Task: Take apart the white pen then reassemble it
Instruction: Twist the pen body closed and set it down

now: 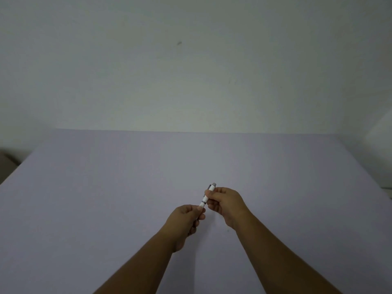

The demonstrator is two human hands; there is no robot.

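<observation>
White plastic, the pen point(205, 199) sits between my two hands above the table point(106, 187), its long axis slanting from near-left to far-right. Its grey end points up and away from me, toward the wall point(191, 71); the other end is buried in my left fingers, so I cannot see the tip. A dark band rings the barrel just above my left thumb, and a thin clip runs along the upper part.

My left hand point(186, 219) is curled, thumb and fingers pinched shut on the lower end of the pen, forearm reaching in from the bottom of the view. My right hand point(227, 203) comes from the right, wrist bent a little, thumb and fingers closed around the upper barrel just below the grey end. Both hands nearly touch at the middle of the pen, which is lifted clear of the pale lilac tabletop. Whether the barrel halves are joined or loosened, I cannot tell.
</observation>
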